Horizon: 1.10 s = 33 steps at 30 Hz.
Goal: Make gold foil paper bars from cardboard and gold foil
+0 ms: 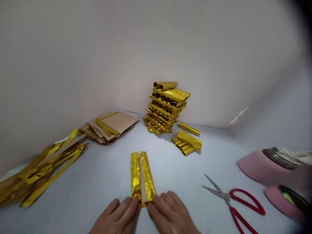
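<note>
A shiny gold foil strip (148, 178) lies on the white table, its two long sides folded inward with a narrow tan gap between them. At its near end, my left hand (119, 215) pinches the left corner. My right hand (172, 213) presses on the right corner, fingers closed on the foil. Both hands are close together, and a small folded edge shows between their fingertips.
Open scissors (227, 196) with red handles lie at right, beside pink containers (264, 165). Behind are a tall stack of gold tubes (165, 110) and a smaller pile (187, 142). Tan-backed sheets (122, 122) and loose gold strips (46, 165) lie at left.
</note>
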Each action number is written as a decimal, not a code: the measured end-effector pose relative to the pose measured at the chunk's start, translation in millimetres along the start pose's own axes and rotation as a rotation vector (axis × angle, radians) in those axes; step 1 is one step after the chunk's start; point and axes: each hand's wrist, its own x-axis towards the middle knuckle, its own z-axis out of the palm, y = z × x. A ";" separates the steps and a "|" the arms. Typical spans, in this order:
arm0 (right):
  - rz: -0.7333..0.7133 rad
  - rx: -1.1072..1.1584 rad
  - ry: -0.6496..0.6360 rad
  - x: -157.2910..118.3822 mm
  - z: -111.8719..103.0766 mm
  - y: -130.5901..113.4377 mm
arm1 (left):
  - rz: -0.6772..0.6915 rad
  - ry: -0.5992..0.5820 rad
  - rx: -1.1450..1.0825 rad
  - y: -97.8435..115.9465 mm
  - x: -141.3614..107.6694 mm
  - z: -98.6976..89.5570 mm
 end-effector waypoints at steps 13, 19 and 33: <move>0.157 0.098 -0.158 -13.0 -14.6 12.9 | 0.022 -0.114 0.018 -9.0 -17.8 -6.8; 0.167 0.142 -0.190 -11.4 -16.3 14.4 | 0.016 -0.072 0.023 -6.9 -17.6 -3.3; 0.056 0.041 -0.138 -14.0 -14.9 19.1 | -0.025 -0.067 0.020 -2.0 -13.2 -4.8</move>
